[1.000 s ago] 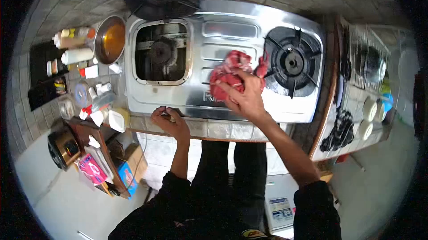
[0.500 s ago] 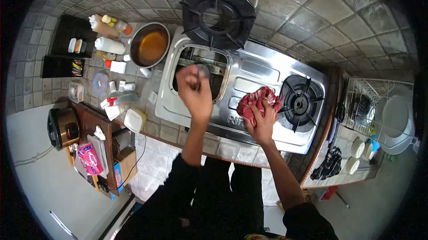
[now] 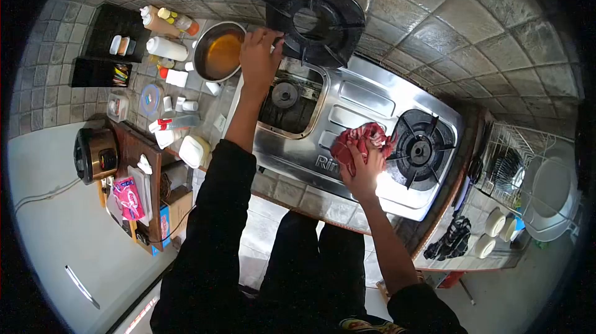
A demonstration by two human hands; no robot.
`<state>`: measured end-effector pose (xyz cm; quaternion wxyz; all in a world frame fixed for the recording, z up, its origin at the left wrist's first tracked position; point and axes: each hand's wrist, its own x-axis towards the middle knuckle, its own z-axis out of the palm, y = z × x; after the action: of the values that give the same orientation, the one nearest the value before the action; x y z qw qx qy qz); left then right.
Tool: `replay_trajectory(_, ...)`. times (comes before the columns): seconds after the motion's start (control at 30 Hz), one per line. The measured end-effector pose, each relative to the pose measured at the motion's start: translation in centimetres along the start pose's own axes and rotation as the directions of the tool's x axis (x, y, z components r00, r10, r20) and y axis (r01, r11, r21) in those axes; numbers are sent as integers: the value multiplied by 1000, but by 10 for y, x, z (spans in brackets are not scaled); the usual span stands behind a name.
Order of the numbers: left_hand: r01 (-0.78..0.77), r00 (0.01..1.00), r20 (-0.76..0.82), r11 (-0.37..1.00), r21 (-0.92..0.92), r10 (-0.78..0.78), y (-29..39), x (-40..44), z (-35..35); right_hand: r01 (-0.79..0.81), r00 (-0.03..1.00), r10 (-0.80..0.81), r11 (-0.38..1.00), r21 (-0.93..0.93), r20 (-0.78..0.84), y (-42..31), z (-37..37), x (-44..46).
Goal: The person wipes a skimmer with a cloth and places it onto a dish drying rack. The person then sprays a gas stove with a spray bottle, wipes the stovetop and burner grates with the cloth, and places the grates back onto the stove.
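My left hand [image 3: 259, 58] is at the lower left corner of a black burner grate [image 3: 340, 23], its fingers and thumb closed around a prong there. The grate leans upright against the tiled wall. Below it, a round burner head [image 3: 285, 95] sits in the uncovered left burner well of the steel gas stove [image 3: 363, 92]. My right hand [image 3: 366, 166] grips a crumpled red cloth [image 3: 374, 132] with white patterning, pressed on the stove's middle, left of the right burner [image 3: 419, 151], which has its grate on.
A metal pot [image 3: 202, 64] with brownish liquid stands left of the stove. Bottles [image 3: 167, 49], small containers and a lidded tub [image 3: 194, 151] crowd the left counter. On the right are a dish rack [image 3: 496, 151] and a dark cloth [image 3: 452, 239]. A rice cooker [image 3: 96, 155] stands at far left.
My left hand has moved up from over the left burner well to the leaning grate, leaving the burner head uncovered. The right hand stays on the red cloth. The view has shifted slightly.
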<state>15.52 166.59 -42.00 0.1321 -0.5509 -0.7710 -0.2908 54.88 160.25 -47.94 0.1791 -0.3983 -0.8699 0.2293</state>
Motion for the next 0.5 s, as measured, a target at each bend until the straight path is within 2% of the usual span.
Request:
replay_trajectory(0.13,-37,999,-31,999,34,38,-5,-2,15,-4,1000,4,1000,19,7,0,-2,0)
replay_trajectory(0.2,-124,989,-74,990,71,129,-7,1,19,-5,1000,5,1000,18,-4,0,-1,2)
replay_trajectory(0.33,-208,970,-117,976,58,214,-8,2,21,8,1000,-8,1000,6,-19,2,0,0)
replay_trajectory(0.4,-240,970,-24,970,31,241,-14,5,20,14,1000,-14,1000,17,-21,1,-2,0)
replay_trajectory(0.5,-268,963,19,963,28,268,-17,4,18,21,1000,-21,1000,23,-22,2,-3,2)
